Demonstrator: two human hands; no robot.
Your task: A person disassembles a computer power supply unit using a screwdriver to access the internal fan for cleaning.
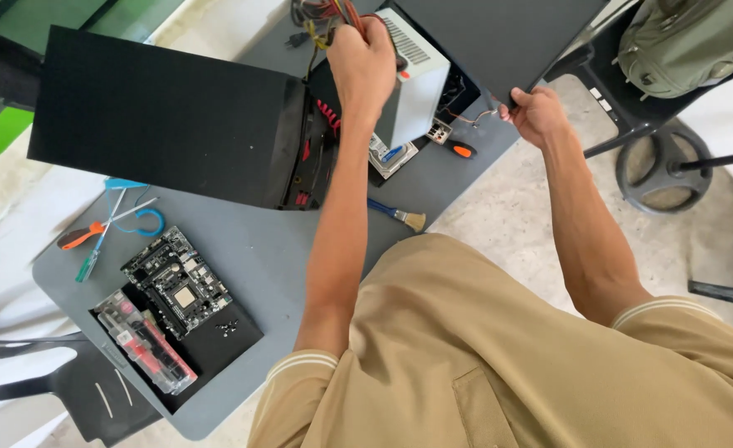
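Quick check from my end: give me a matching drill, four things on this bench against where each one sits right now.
Things:
1. motherboard
2. paintbrush
3. power supply
4. black side panel

Places:
A. gripped at its edge by the right hand
B. under the left hand, inside the case
C. on the table, by the person's waist
D. near the table's left end, beside loose screws

Pairs: 1-D, 2-C, 3-B, 4-A

Both arms reach far — left hand (365,62) curled in a grip, right hand (535,114) clenched, further right.
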